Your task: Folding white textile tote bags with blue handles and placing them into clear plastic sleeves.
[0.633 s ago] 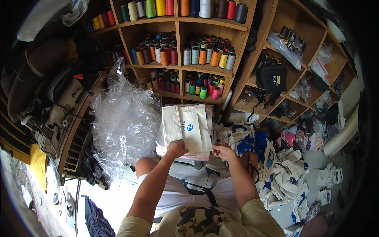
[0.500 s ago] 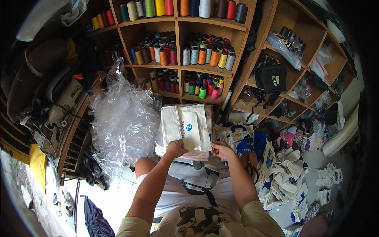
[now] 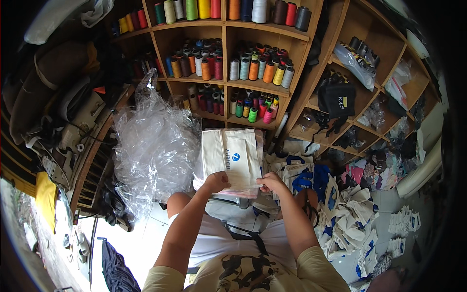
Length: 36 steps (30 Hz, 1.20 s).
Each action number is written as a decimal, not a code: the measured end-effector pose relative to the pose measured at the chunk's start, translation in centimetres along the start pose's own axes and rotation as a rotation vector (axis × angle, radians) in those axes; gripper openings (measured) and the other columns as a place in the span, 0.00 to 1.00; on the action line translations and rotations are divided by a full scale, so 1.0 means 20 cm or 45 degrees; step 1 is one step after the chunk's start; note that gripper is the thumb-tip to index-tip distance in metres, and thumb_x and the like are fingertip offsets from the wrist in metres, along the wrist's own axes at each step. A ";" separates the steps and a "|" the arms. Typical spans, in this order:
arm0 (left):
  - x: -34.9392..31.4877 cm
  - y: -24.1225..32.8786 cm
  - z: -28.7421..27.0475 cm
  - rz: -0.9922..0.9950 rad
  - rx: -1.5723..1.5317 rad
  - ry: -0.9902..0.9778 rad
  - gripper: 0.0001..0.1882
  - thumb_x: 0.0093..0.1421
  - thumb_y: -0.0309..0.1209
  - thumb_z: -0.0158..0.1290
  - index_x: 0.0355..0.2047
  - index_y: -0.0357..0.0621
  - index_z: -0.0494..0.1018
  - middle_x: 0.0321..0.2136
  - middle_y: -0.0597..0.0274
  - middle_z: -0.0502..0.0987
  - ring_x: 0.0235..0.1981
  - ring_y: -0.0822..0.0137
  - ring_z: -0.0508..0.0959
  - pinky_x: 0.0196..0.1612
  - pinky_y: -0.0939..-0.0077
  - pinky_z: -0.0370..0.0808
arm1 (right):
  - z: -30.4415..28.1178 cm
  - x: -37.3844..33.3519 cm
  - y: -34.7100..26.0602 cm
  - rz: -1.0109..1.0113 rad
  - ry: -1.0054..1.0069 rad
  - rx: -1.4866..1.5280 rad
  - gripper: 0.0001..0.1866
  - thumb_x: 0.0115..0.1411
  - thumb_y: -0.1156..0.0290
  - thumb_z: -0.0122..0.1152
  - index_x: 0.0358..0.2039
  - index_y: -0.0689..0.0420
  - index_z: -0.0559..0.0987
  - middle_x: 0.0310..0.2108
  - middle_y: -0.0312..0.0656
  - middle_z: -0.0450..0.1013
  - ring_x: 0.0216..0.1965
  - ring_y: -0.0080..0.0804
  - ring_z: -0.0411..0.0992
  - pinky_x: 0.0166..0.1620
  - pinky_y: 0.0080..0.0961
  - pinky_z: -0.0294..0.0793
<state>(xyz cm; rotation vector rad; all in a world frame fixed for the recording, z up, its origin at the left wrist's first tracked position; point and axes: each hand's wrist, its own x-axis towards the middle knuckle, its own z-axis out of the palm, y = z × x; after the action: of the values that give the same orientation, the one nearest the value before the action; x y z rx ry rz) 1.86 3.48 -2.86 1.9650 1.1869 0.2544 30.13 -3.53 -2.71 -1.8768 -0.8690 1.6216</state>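
A folded cream cloth bag (image 3: pixel 242 163) with a blue print lies flat in front of me, inside a clear plastic sleeve (image 3: pixel 250 187). It rests on top of a stack of similar plastic-wrapped pieces near my knees. My left hand (image 3: pixel 217 182) is closed at the sleeve's near left edge, fingers curled in. At the near right corner, my right hand (image 3: pixel 272 183) pinches the sleeve's edge between thumb and fingers. What lies under the stack is mostly hidden.
Left of the stack stands a large heap of clear plastic sleeves (image 3: pixel 153 155). Behind it, wooden shelves (image 3: pixel 265 31) hold many thread spools. Cream and blue cloth bags (image 3: pixel 348 219) pile on the floor at right. A sewing machine (image 3: pixel 80 131) sits at far left.
The whole view has shifted slightly. My right hand has drawn a little inward along the sleeve's near edge, while my left hand keeps its place.
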 end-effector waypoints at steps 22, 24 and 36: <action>-0.02 -0.03 -0.02 -0.005 -0.018 0.033 0.17 0.44 0.38 0.66 0.29 0.41 0.75 0.26 0.59 0.79 0.29 0.62 0.79 0.36 0.70 0.75 | 0.45 -0.24 -0.21 -1.020 1.032 -1.130 0.10 0.50 0.73 0.60 0.33 0.62 0.76 0.34 0.49 0.74 0.39 0.45 0.73 0.46 0.39 0.73; -0.02 -0.02 -0.03 -0.015 0.011 0.026 0.17 0.44 0.38 0.66 0.29 0.41 0.75 0.26 0.58 0.79 0.29 0.62 0.79 0.36 0.70 0.75 | 0.53 -0.25 -0.14 -1.261 0.585 -1.167 0.11 0.48 0.75 0.58 0.35 0.61 0.77 0.39 0.48 0.73 0.42 0.46 0.72 0.49 0.39 0.71; -0.13 -0.07 -0.09 0.251 -0.115 0.189 0.10 0.47 0.32 0.62 0.27 0.40 0.75 0.25 0.55 0.78 0.28 0.56 0.78 0.34 0.66 0.75 | 0.57 -0.25 0.10 -1.403 0.551 -1.264 0.26 0.50 0.78 0.50 0.53 0.69 0.69 0.56 0.53 0.64 0.61 0.46 0.59 0.65 0.40 0.56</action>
<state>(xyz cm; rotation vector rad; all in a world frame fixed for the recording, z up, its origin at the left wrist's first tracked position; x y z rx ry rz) -1.36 2.70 -2.05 2.0120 1.0536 0.5552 18.82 -8.99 -2.75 -1.5557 -2.1741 0.0616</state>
